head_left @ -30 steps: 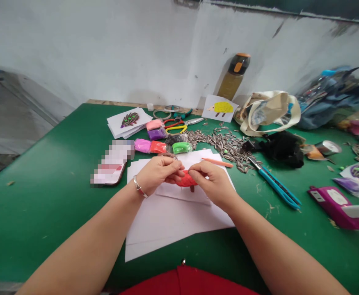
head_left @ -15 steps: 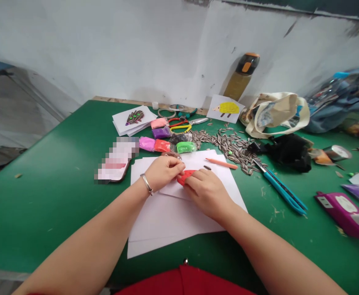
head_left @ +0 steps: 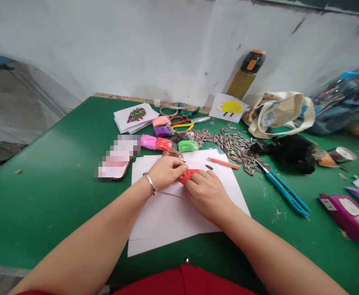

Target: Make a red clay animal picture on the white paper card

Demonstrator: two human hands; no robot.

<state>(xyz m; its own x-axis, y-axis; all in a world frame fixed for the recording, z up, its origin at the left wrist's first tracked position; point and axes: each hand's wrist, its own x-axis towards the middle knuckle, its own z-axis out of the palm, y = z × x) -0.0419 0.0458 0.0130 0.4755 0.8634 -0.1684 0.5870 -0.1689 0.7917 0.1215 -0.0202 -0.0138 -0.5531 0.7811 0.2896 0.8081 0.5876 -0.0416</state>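
A flattened red clay piece (head_left: 188,175) lies on a small white sheet on top of larger white paper (head_left: 167,217). My left hand (head_left: 167,171), with a silver bracelet at the wrist, has its thumb and forefinger pinched together at the clay's left edge; what is between the fingertips is too small to tell. My right hand (head_left: 206,190) rests against the clay's right side with its fingers curled, covering part of it. Just beyond the right hand are a dark seed (head_left: 209,167) and an orange pen (head_left: 224,163).
Wrapped clay packs (head_left: 188,145), pliers (head_left: 182,123) and a heap of sunflower seeds (head_left: 234,145) lie behind the paper. A phone (head_left: 117,159) is at left. A blue cutter (head_left: 285,190), black bag (head_left: 294,153) and purple device (head_left: 348,215) stand at right.
The view has shifted slightly. Both hands remain at the red clay, with slightly more of its surface showing between them.
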